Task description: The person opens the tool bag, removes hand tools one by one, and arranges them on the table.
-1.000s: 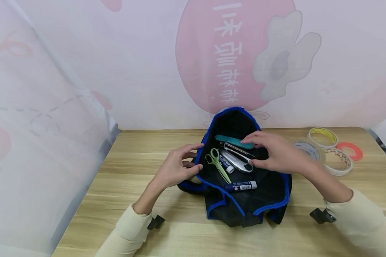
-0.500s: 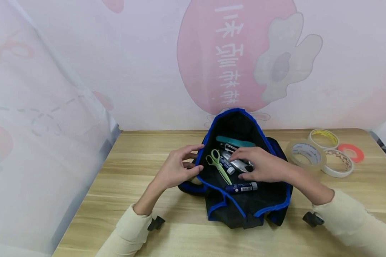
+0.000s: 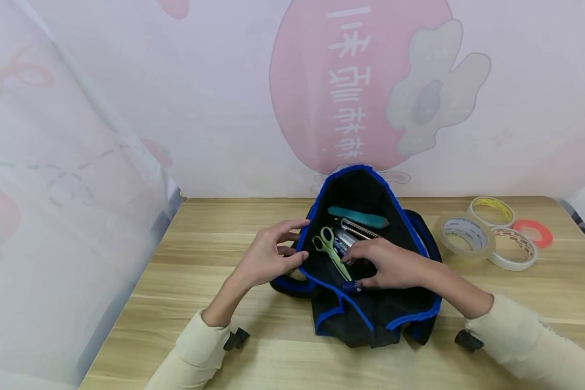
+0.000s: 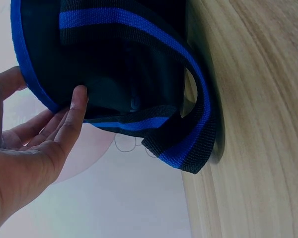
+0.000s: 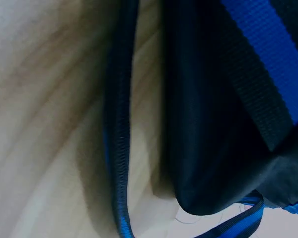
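Note:
My left hand [image 3: 273, 252] pinches the blue-trimmed left rim of a black fabric tool bag [image 3: 404, 303]; the left wrist view shows that hand [image 4: 44, 134] at the rim. My right hand [image 3: 390, 265] reaches inside the bag, thumb and fingers spread apart. Its thumb is at a navy glue stick [image 3: 351, 286], mostly hidden under the hand. The fingertips lie over a grey utility knife [image 3: 343, 237] and a second navy stick [image 3: 340, 246]. Green-handled scissors [image 3: 330, 249] lie left of them. Behind are a slim cutter [image 3: 358, 228] and a teal tool [image 3: 358, 216].
Right of the bag lie a wide clear tape roll [image 3: 487, 244], a roll with a yellow core [image 3: 491, 211], a white roll [image 3: 514, 262] and a red ring [image 3: 541, 233]. Bag straps [image 4: 193, 124] loop out onto the wooden table [image 3: 214, 238]. A printed curtain [image 3: 214, 108] hangs behind.
My right hand has moved left and toward me inside the bag, from the teal tool over the knife to the near glue stick. The left hand stays on the rim.

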A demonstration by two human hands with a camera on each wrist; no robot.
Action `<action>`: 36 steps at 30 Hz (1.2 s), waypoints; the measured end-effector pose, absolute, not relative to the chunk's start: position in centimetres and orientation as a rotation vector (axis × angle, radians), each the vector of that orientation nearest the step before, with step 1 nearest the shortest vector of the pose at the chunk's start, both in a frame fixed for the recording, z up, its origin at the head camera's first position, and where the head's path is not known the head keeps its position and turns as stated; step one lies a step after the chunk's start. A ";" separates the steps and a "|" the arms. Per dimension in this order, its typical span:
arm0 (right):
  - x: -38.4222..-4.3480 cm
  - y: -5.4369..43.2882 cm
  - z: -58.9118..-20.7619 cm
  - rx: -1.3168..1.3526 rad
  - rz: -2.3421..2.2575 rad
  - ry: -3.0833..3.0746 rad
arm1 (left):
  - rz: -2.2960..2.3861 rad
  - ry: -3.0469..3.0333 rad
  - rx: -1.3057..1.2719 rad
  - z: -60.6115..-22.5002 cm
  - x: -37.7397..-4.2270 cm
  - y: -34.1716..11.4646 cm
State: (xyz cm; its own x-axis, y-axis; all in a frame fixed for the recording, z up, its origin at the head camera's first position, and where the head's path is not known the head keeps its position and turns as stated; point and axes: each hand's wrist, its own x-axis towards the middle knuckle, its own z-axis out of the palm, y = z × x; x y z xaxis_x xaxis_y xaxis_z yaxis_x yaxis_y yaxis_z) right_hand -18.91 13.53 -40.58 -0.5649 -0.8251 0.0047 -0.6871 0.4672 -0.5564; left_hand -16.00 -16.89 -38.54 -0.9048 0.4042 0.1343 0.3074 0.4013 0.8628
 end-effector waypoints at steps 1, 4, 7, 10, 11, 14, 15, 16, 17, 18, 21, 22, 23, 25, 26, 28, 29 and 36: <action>-18.9 13.5 -40.7 -1.293 -0.742 2.454 | 1.532 2.552 0.650 -38.5 -16.0 -16.9; -18.8 13.5 -41.2 -1.293 -0.726 2.458 | 1.519 2.565 0.649 -38.5 -16.0 -16.9; -18.8 13.6 -41.6 -1.279 -0.726 2.454 | 1.505 2.577 0.650 -38.5 -15.9 -16.9; -18.7 13.5 -41.8 -1.247 -0.714 2.437 | 1.502 2.584 0.652 -38.5 -15.9 -16.9; -18.6 13.5 -41.9 -1.238 -0.710 2.433 | 1.504 2.583 0.652 -38.5 -15.9 -16.9; -18.6 13.4 -42.0 -1.233 -0.690 2.422 | 1.508 2.583 0.652 -38.5 -15.9 -16.9; -18.6 13.4 -42.0 -1.237 -0.685 2.419 | 1.507 2.585 0.653 -38.5 -15.9 -17.0; -18.6 13.4 -42.0 -1.243 -0.682 2.417 | 1.507 2.587 0.653 -38.5 -15.9 -17.0; -18.6 13.4 -42.1 -1.249 -0.681 2.415 | 1.508 2.587 0.653 -38.5 -15.9 -17.0; -18.6 13.4 -42.1 -1.256 -0.680 2.412 | 1.507 2.588 0.654 -38.5 -15.9 -17.0; -18.6 13.3 -42.2 -1.273 -0.681 2.403 | 1.507 2.591 0.654 -38.5 -15.8 -17.0; -18.6 13.3 -42.2 -1.276 -0.684 2.399 | 1.509 2.590 0.652 -38.5 -15.8 -17.0; -18.6 13.3 -42.2 -1.281 -0.684 2.396 | 1.510 2.588 0.650 -38.5 -15.8 -17.0; -18.6 13.4 -42.1 -1.293 -0.687 2.392 | 1.511 2.587 0.646 -38.5 -15.8 -17.0; -18.6 13.4 -42.0 -1.301 -0.695 2.392 | 1.511 2.586 0.644 -38.5 -15.8 -16.9; -18.6 13.5 -41.7 -1.314 -0.713 2.402 | 1.513 2.583 0.641 -38.5 -15.8 -16.9; -18.5 13.5 -41.6 -1.319 -0.726 2.408 | 1.513 2.584 0.641 -38.5 -15.8 -16.9; -18.4 14.3 -39.6 -1.338 -0.802 2.490 | 1.504 2.588 0.661 -38.5 -16.0 -16.9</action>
